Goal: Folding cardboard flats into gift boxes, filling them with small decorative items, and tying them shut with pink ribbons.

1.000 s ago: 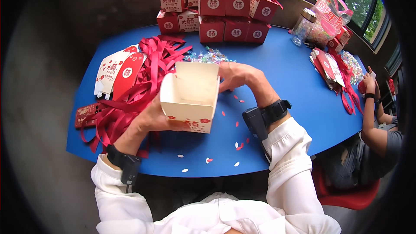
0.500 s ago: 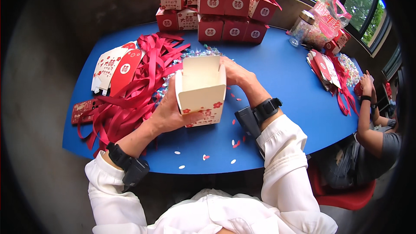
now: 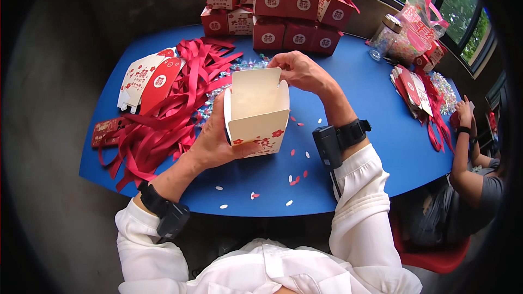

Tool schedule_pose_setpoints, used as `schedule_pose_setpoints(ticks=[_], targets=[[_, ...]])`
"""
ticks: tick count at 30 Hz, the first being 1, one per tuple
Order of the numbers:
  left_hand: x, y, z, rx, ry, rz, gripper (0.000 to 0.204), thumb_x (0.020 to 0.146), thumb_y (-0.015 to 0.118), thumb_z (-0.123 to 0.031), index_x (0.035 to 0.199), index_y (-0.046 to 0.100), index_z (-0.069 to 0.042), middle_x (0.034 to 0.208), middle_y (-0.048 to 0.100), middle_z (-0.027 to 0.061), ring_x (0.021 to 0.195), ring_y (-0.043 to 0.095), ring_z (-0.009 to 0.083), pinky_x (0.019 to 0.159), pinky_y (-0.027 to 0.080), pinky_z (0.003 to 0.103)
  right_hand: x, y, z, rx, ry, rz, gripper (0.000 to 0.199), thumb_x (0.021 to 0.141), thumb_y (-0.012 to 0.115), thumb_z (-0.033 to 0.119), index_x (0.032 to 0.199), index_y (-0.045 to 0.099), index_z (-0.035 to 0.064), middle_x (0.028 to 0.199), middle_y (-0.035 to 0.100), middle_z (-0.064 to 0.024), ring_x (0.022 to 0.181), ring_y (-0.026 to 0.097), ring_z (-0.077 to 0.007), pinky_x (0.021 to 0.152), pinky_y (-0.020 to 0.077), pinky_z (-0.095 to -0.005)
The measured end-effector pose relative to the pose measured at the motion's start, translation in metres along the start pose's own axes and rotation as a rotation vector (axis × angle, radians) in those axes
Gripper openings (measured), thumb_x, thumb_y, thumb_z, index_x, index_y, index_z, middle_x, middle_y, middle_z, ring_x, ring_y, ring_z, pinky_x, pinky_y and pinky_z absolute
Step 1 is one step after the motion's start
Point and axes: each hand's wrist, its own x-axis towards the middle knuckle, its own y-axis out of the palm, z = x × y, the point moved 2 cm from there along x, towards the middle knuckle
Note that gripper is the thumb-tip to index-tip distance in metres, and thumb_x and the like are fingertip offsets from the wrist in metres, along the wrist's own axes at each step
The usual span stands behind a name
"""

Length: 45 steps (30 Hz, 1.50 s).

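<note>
Over a blue table (image 3: pixel 365 103), the left hand (image 3: pixel 214 142) clasps an open box (image 3: pixel 258 124) while the right hand (image 3: pixel 306 74) curls by its far flap (image 3: pixel 254 83), grip unclear, seemingly shaping it, which calls for steady left-hand support next.

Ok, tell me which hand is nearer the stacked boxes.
Right. The right hand is just in front of the stacked boxes; the left hand, farther away, holds the open box by its left side.

left fingers (image 3: pixel 218 111) spread, gripping | right fingers (image 3: pixel 284 60) bent, farther forward
</note>
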Motion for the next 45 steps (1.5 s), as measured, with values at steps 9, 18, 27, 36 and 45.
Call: schedule_pose_setpoints(ticks=[9,18,27,36,45], targets=[[0.002,-0.006,0.014,-0.011,-0.004,0.020,0.115,0.070,0.091,-0.026,0.152,0.013,-0.009,0.142,0.043,0.0130,0.134,0.046,0.0283,0.110,0.042,0.043,-0.007,-0.023,0.008,0.147,-0.066,-0.059,0.019,0.096,0.066,0.019,0.097,0.068,0.0003,0.076,0.061,0.0013,0.070,0.056,-0.0060,0.063,0.0508,-0.0239],[0.006,-0.011,0.016,-0.039,0.044,0.041,0.119,0.066,0.094,-0.024,0.153,0.014,-0.008,0.144,0.042,0.0128,0.136,0.045,0.0284,0.111,0.039,0.043,-0.019,-0.029,0.046,0.176,-0.223,-0.141,0.017,0.094,0.067,0.013,0.097,0.067,-0.0037,0.078,0.066,-0.0034,0.068,0.059,-0.0076,0.062,0.0504,-0.0242],[0.003,-0.016,0.011,0.006,0.007,0.046,0.122,0.066,0.094,-0.026,0.154,0.011,-0.008,0.149,0.036,0.0155,0.138,0.041,0.0288,0.113,0.037,0.043,-0.038,-0.005,0.098,-0.266,-0.528,0.106,0.011,0.090,0.070,0.006,0.097,0.066,-0.0013,0.083,0.064,-0.0055,0.082,0.064,-0.0110,0.072,0.0512,-0.0242],[0.001,-0.030,-0.001,-0.017,0.003,-0.118,0.092,0.075,0.086,-0.018,0.146,0.029,-0.006,0.130,0.056,0.0116,0.121,0.057,0.0236,0.102,0.048,0.040,-0.016,-0.019,0.049,-0.145,-0.219,-0.202,0.014,0.091,0.070,0.014,0.098,0.071,0.0016,0.077,0.071,-0.0096,0.067,0.066,-0.0157,0.065,0.0540,-0.0300],[0.004,-0.045,-0.003,0.082,0.063,-0.350,0.065,0.083,0.082,-0.024,0.132,0.045,-0.001,0.114,0.064,0.0125,0.102,0.066,0.0205,0.084,0.056,0.034,0.000,0.040,-0.005,-0.475,-0.106,0.420,0.048,0.077,0.083,0.029,0.115,0.063,0.0074,0.103,0.068,-0.0139,0.099,0.066,-0.0275,0.085,0.0521,-0.0388]])
